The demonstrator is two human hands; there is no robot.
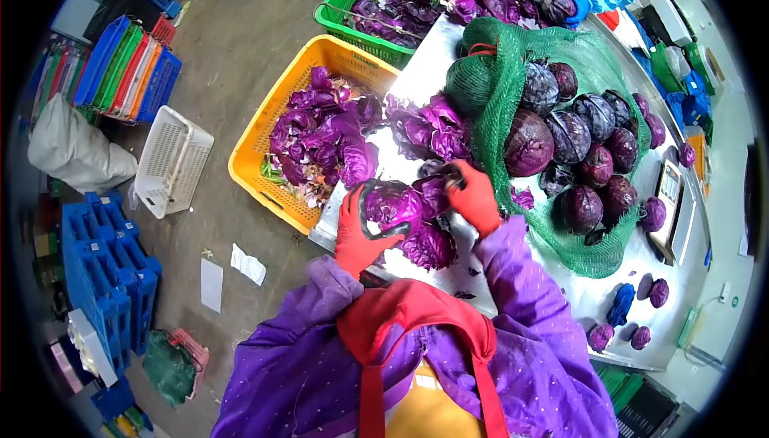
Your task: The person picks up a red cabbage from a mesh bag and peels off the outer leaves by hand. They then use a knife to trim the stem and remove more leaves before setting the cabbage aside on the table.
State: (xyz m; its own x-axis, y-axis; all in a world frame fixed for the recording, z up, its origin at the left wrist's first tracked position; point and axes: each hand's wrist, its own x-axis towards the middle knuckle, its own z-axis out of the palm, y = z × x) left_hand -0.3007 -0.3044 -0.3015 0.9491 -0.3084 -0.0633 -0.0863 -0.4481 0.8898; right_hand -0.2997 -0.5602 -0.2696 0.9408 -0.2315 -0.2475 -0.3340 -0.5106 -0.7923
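Both my hands wear red gloves with dark palms. My left hand (358,234) is curled round the side of a red cabbage (392,204) at the near edge of the metal table. On the other side, my right hand (474,200) has its fingers closed on a purple cabbage leaf (433,194) beside that head. More loose leaves (429,246) lie just below. A green mesh sack (501,129) spreads open right of my right hand, with several whole red cabbages (569,135) in it.
A yellow crate (248,157) of leaves stands left of the table, a green crate (332,12) behind it. Across the table are a co-worker's blue-gloved hand (578,8), a scale (666,205) and small cabbages (658,293). A white basket (172,164) stands on the floor.
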